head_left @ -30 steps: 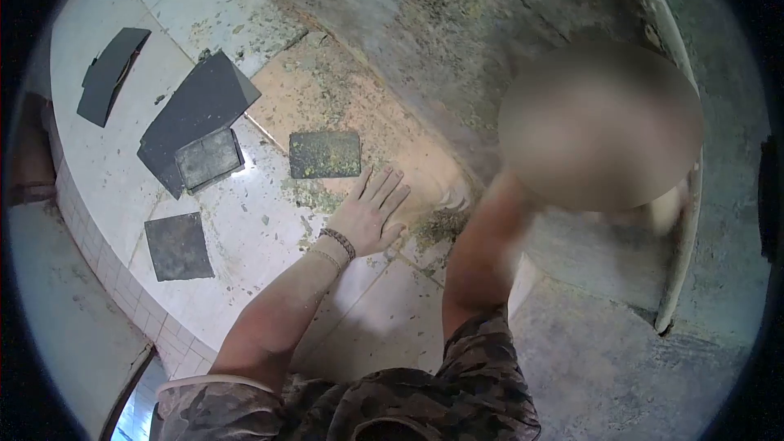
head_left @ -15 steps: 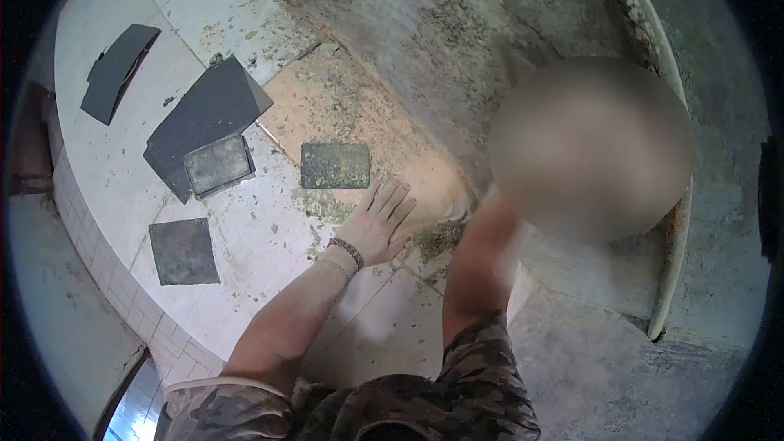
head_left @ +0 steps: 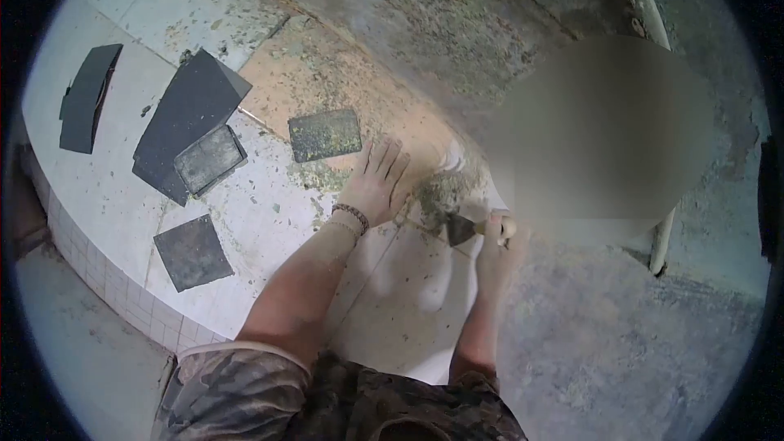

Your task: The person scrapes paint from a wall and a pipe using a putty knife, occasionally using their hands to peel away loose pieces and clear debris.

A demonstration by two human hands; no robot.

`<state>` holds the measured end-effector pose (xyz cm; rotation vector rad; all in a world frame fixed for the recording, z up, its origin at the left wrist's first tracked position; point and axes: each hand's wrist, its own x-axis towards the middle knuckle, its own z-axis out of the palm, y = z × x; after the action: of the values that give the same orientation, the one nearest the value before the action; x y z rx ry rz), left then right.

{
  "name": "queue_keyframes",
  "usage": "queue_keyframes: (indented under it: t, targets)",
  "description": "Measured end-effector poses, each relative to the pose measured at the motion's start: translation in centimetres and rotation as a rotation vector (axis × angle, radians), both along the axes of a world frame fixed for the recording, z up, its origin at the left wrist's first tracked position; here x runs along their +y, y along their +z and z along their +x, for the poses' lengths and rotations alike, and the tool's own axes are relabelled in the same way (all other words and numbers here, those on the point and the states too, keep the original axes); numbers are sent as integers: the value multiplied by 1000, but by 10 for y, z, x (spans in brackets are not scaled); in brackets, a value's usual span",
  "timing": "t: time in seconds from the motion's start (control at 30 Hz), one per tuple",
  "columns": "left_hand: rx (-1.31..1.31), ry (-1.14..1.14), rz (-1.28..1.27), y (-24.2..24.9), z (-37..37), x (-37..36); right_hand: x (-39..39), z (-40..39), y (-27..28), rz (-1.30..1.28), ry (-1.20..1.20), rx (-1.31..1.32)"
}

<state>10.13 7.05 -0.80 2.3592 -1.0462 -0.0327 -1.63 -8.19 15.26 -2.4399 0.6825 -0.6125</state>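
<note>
My left hand [head_left: 374, 184] lies flat with fingers stretched out on the orange-tan panel [head_left: 400, 126], fingertips beside a dark rectangular block [head_left: 325, 135] speckled with yellow-green bits. A bracelet [head_left: 351, 214] circles that wrist. Closed around the handle of a scraper, my right hand [head_left: 500, 241] is low at the right edge of the white tiled surface. The scraper's dark, wide blade [head_left: 461, 229] points left, close to a heap of greenish debris [head_left: 451, 190] at the panel's near corner.
Left of the panel lie a folded dark sheet [head_left: 186, 118], a grey block [head_left: 206, 160], a dark square piece [head_left: 193, 252] and a bent dark strip [head_left: 90, 98]. A stained wall [head_left: 457, 24] rises behind. A pale curved pipe [head_left: 653, 0] runs down the right; a blurred round patch covers part there.
My right hand has come down and toward me out of the blurred patch, bringing the scraper into sight. My left hand stays flat on the panel while the view has shifted slightly.
</note>
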Motion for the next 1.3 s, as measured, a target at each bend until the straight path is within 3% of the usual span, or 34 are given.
queue_keyframes:
  t: [0.03, 0.17, 0.23, 0.27, 0.33, 0.37, 0.43, 0.5, 0.57, 0.63, 0.8, 0.87, 1.03, 1.07, 1.1, 1.17, 1.27, 1.3]
  targets:
    - [-12, 1, 15, 0, 0, 0, -3, -12, 14, -104, -83, 217]
    - [-7, -8, -95, -4, -1, 2, -18, -45, 59, 74, -391, 195]
    - [-88, -39, -221, 8, 1, 10, -10, -48, 81, 270, -258, -550]
    - [-90, -50, -227, 7, 0, 12, -8, -54, 82, 263, -266, -556]
    - [-107, -93, -334, 7, -2, 14, -4, -70, 73, 227, -333, -80]
    - [-102, -100, -339, 9, -5, 9, -3, -71, 67, 418, -205, 6]
    - [318, -153, -686, 27, -14, -10, 9, -61, 51, 557, -100, 204]
    - [359, -83, -718, 51, -30, -37, 20, -44, 29, 776, 30, 246]
    - [391, -8, -742, 72, -40, -64, 21, -28, 20, 770, 10, 217]
    - [632, 155, -1018, 85, -44, -86, 15, -24, 13, 696, 1, 145]
    - [669, 47, -1007, 109, -15, -114, -16, 0, 19, 462, 69, 76]
    - [572, 37, -1040, 109, 2, -131, -24, 12, 15, 349, 122, 30]
    - [359, 102, -1040, 87, 22, -144, -33, 35, 4, 414, 27, 124]
    - [313, 146, -1027, 82, 31, -142, -31, 52, -2, 304, 185, 72]
    - [325, 141, -1019, 87, 43, -127, -28, 64, -7, 196, 337, 22]
    - [616, 199, -1038, 109, 73, -96, -21, 84, -11, 211, 360, 44]
    - [657, 218, -984, 110, 65, -104, -30, 75, -12, 160, 352, 97]
    - [575, 91, -945, 85, 42, -118, -34, 66, -10, 95, 326, 141]
